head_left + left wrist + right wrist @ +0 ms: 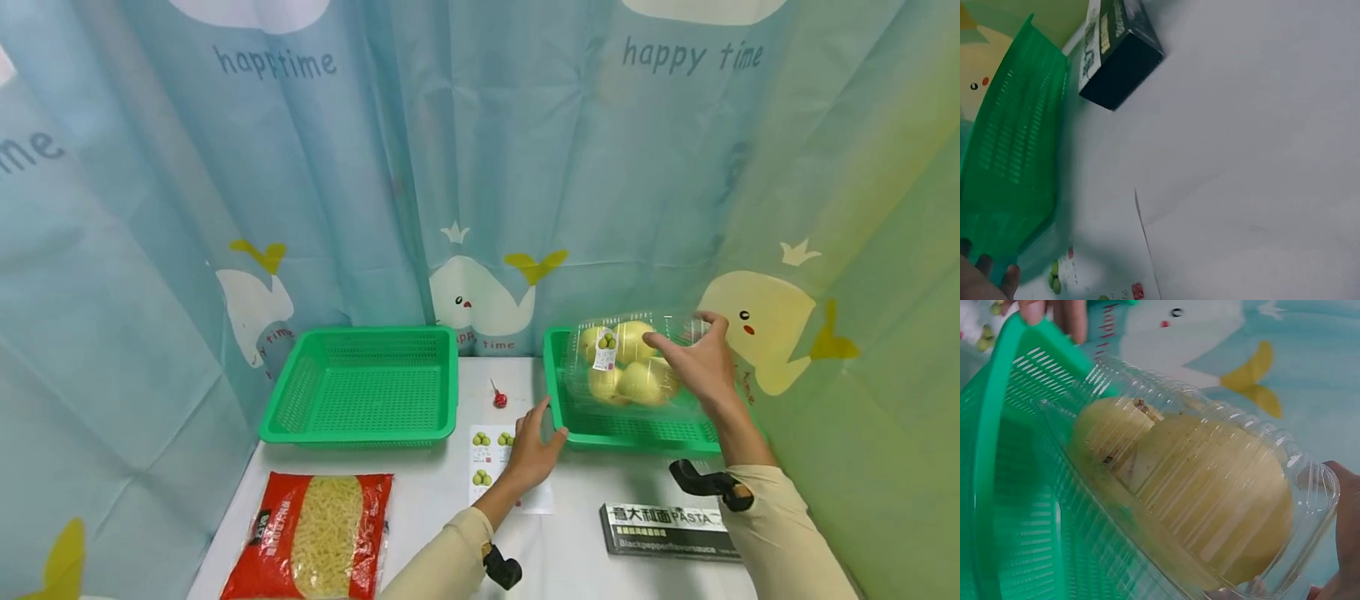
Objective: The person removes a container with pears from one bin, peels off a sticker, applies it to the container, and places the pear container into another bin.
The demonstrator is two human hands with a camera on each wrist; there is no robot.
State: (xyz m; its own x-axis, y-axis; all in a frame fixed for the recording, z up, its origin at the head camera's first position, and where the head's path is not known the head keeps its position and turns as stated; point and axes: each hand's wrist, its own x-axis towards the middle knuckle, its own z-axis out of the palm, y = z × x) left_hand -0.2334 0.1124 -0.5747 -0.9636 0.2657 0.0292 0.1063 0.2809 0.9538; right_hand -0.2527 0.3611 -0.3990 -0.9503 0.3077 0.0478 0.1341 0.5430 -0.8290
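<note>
My right hand (703, 367) grips the right end of a clear plastic fruit box (637, 396). Several round, pale yellow fruits (1210, 487) show through its wall, and a white label (606, 348) with a green fruit picture is on it. The box is tilted, over the right green basket (637, 442); whether it touches the basket bottom I cannot tell. At that basket's near left corner, my left hand (529, 457) holds the rim between thumb and fingers. Under the left wrist lies a sheet of fruit labels (482, 458), partly covered by the hand.
A second green basket (360, 437) stands at the left. In front of it lies a red bag of pasta (330, 533). A red lollipop (500, 400) lies between the baskets. Near the right forearm is a black-and-white pasta box (660, 533). Printed curtains (487, 167) hang around the table.
</note>
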